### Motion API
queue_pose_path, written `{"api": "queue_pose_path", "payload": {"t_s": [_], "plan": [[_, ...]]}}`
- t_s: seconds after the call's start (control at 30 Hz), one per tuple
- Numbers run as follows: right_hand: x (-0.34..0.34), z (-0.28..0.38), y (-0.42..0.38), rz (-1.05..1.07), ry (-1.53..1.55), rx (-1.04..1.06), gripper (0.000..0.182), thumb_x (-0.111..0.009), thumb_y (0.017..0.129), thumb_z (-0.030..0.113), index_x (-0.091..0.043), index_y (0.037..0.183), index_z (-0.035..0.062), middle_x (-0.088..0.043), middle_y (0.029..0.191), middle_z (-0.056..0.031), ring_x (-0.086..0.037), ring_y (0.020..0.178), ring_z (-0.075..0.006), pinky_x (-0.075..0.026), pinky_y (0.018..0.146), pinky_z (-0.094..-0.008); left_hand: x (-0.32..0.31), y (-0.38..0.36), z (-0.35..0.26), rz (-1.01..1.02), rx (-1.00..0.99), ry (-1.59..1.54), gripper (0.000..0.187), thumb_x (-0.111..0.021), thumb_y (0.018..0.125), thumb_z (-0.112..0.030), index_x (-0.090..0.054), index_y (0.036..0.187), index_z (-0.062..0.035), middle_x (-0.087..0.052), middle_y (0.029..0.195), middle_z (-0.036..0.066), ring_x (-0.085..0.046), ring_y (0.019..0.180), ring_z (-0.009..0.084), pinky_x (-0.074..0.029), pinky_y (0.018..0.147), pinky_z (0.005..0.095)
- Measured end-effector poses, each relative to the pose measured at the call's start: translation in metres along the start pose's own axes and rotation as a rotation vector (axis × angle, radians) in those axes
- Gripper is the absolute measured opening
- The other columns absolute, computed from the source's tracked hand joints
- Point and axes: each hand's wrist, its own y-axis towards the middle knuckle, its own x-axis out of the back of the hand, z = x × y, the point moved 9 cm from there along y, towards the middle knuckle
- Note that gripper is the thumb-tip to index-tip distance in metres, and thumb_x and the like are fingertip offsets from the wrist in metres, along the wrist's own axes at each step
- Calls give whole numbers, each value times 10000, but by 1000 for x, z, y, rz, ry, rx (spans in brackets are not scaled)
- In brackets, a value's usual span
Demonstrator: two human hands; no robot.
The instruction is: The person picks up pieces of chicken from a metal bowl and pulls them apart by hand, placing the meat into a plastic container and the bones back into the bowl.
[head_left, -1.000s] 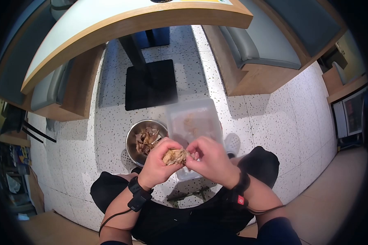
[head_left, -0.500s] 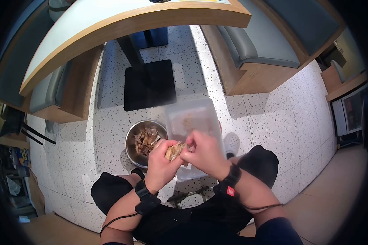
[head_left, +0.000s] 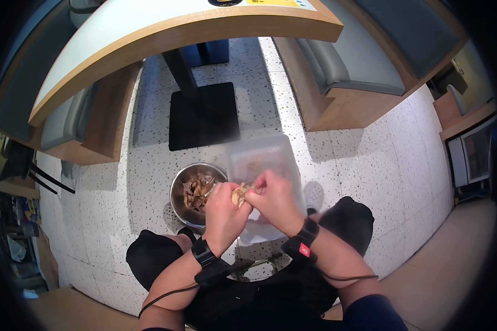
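In front of my knees, my left hand (head_left: 225,208) is closed round a yellowish-brown piece of what looks like cooked meat (head_left: 239,194). My right hand (head_left: 276,199) pinches the same piece from the other side, fingertips bent together at its edge. Both hands are above the near part of a translucent plastic tub (head_left: 291,160), with some pale brown bits on its bottom. Left of it on the floor stands a round steel bowl (head_left: 178,211), and inside are several darker brown pieces (head_left: 196,190) of similar look.
Ahead is a white table (head_left: 149,14) with a wooden edge, carried by a black post on a square base (head_left: 204,118). Padded benches (head_left: 342,60) flank it. My shoes (head_left: 313,193) rest on the speckled floor beside the tub and bowl. Shelves with goods stand far left.
My fingers have shifted slightly on the piece, and my left hand has turned so that it covers more of it. The view has tilted a little; bowl and tub stay put.
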Motion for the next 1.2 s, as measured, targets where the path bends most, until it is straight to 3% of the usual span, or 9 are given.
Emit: {"api": "queue_pose_path", "payload": {"t_s": [0.07, 0.13, 0.43, 0.67, 0.73, 0.87, 0.93, 1.0, 1.2], "plan": [[0, -5, 1, 6, 44, -38, 241, -758, 795, 168, -615, 869, -11, -649, 697, -152, -660, 616, -262, -523, 594, -385, 3, 0, -5, -13, 1, -45, 326, -810, 817, -197, -652, 979, 38, -663, 936, 202, -662, 871, 369, -531, 774, 418], [-12, -31, 0, 63, 387, -251, 253, -766, 791, 178, -627, 874, -16, -658, 697, -136, -651, 584, -240, -521, 572, -366, 5, 2, -5, -26, 5, -90, 314, -794, 827, -211, -649, 955, 36, -660, 916, 205, -661, 854, 384, -533, 762, 436], [-2, -7, 4, -23, 24, -25, 233, -767, 787, 173, -625, 849, 0, -664, 691, -131, -659, 591, -258, -528, 581, -384, -4, 5, 16, 4, 155, -172, 328, -810, 830, -226, -660, 971, 30, -688, 879, 181, -674, 822, 317, -529, 752, 395], [-4, -14, 4, -22, 34, -32, 231, -766, 788, 171, -621, 843, 0, -648, 651, -132, -661, 594, -268, -531, 587, -390, -5, 11, 15, -5, 62, -94, 342, -824, 819, -238, -654, 939, 33, -683, 879, 198, -673, 811, 339, -529, 742, 398], [-11, -30, 3, 32, 217, -194, 234, -768, 789, 175, -621, 841, 0, -645, 647, -138, -660, 592, -268, -532, 586, -389, -5, 12, 13, -4, 46, -70, 345, -825, 817, -239, -653, 933, 36, -680, 880, 204, -673, 817, 350, -529, 745, 400], [-13, -34, 3, 37, 259, -232, 233, -768, 791, 176, -620, 839, 2, -652, 663, -143, -664, 603, -275, -530, 588, -395, -5, 11, 8, -7, -11, 18, 337, -804, 808, -220, -652, 970, 34, -656, 911, 208, -655, 847, 404, -532, 756, 461], [-3, -19, 5, -25, 13, -72, 232, -768, 791, 175, -615, 836, 6, -652, 676, -146, -666, 622, -287, -528, 601, -403, -7, 9, 7, -14, -44, 51, 330, -799, 805, -212, -654, 979, 27, -651, 909, 203, -649, 849, 404, -530, 758, 470], [-2, -15, 7, -27, -8, -53, 229, -766, 793, 174, -613, 834, 8, -649, 677, -147, -664, 631, -293, -528, 609, -408, -3, 7, -2, -83, -149, 126, 322, -817, 810, -218, -639, 914, 30, -650, 882, 209, -651, 815, 400, -524, 720, 457], [0, -11, 11, -18, -24, 39, 217, -761, 799, 162, -609, 835, 11, -641, 682, -151, -659, 645, -304, -531, 630, -412, -1, 8, -5, -57, -116, 135, 337, -828, 796, -227, -643, 906, 33, -661, 886, 210, -655, 818, 400, -528, 718, 452]]}}
